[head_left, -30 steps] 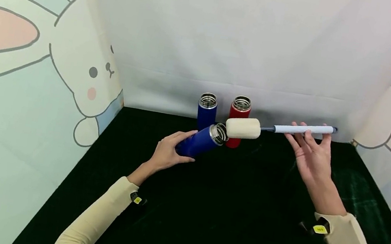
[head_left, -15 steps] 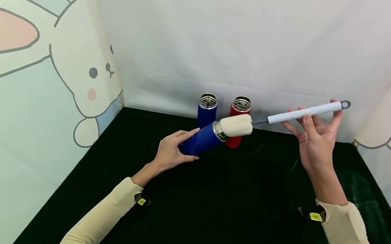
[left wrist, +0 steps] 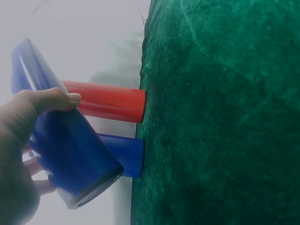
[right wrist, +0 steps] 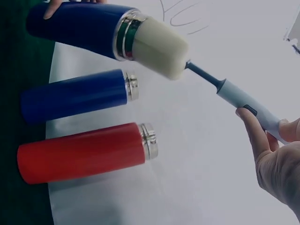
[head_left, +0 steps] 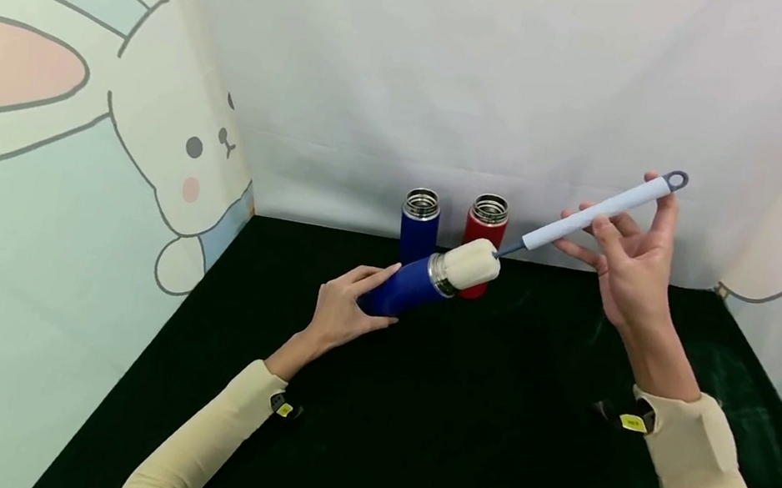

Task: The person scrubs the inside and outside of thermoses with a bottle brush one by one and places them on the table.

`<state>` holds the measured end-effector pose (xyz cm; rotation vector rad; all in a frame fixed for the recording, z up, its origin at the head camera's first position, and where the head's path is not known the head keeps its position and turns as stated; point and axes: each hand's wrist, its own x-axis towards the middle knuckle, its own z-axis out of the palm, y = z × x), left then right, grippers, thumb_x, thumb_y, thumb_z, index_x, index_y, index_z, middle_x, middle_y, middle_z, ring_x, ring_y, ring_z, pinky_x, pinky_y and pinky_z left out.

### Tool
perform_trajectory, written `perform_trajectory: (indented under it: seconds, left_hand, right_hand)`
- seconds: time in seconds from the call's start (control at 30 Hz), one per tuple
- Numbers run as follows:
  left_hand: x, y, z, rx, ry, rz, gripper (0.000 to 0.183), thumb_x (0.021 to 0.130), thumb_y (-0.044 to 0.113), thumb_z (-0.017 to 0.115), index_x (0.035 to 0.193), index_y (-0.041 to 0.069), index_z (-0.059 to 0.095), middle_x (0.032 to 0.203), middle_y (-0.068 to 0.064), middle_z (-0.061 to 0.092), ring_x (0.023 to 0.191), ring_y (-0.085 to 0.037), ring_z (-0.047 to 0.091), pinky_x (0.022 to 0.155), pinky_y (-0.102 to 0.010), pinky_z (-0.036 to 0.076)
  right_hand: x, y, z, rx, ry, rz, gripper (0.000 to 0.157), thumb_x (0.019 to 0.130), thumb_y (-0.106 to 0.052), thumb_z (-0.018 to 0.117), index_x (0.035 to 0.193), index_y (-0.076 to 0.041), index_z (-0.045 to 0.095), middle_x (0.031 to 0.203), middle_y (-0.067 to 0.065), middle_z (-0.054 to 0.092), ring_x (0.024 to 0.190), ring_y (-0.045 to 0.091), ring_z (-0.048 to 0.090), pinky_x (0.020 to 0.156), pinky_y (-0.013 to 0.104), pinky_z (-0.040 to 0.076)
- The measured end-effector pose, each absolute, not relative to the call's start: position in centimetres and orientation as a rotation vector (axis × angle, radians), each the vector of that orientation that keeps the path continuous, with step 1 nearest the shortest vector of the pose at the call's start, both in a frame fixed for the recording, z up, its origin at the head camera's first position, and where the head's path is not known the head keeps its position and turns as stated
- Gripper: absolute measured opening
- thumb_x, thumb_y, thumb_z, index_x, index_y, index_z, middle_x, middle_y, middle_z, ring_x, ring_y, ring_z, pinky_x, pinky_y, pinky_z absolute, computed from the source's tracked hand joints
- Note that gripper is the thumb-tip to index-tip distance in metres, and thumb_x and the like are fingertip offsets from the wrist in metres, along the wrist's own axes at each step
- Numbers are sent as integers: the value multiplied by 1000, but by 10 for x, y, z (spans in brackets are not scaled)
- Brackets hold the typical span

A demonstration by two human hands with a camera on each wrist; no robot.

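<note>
My left hand (head_left: 341,310) grips a blue bottle (head_left: 401,289) around its lower body, tilted with its open metal mouth up and to the right. In my right hand (head_left: 633,268) is a bottle brush, its pale blue handle (head_left: 596,213) pinched between thumb and fingers. The cream sponge head (head_left: 473,264) of the brush sits at the bottle's mouth, its front end hidden by the steel rim. In the right wrist view most of the sponge (right wrist: 160,48) still shows outside the neck (right wrist: 126,35). The left wrist view shows the thumb (left wrist: 56,99) across the bottle's side.
Behind the held bottle stand a second blue bottle (head_left: 419,227) and a red bottle (head_left: 487,223), both upright and uncapped. They stand near the back edge of the dark green cloth (head_left: 485,427). A white backdrop (head_left: 464,61) rises behind, with cartoon-printed panels (head_left: 151,124) at the sides.
The brush has tilted, its handle end rising, and the sponge has moved left and down into line with the bottle's mouth. My left hand and the bottle have shifted slightly right.
</note>
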<state>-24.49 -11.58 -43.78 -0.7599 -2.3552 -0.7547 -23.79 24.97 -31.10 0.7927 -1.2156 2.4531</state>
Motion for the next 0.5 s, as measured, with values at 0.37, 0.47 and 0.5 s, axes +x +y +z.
perform_trajectory:
  seconds: [0.37, 0.47, 0.5]
  left_hand:
    - [-241, -114, -440, -744, -2305, -760, 86, 63, 31, 98, 141, 22, 63, 113, -11, 73, 101, -30, 74, 78, -47, 62]
    - [-241, -113, -439, -748, -2303, -777, 85, 63, 31, 98, 141, 22, 64, 113, -11, 73, 101, -30, 74, 78, -47, 62]
    - [-241, -112, -439, -750, -2309, -782, 86, 63, 31, 98, 141, 22, 64, 113, -11, 73, 101, -30, 74, 79, -47, 62]
  right_hand:
    - [-236, 237, -302, 844, -1281, 2380, 65, 98, 17, 49, 151, -17, 31, 110, 22, 67, 100, 35, 76, 74, 47, 59]
    - [-237, 233, -300, 842, -1356, 2309, 66, 98, 16, 48, 152, -18, 32, 110, 19, 69, 99, 33, 76, 74, 45, 60]
    - [-237, 231, -299, 842, -1386, 2285, 66, 98, 15, 48, 152, -19, 32, 110, 19, 69, 99, 33, 76, 73, 44, 61]
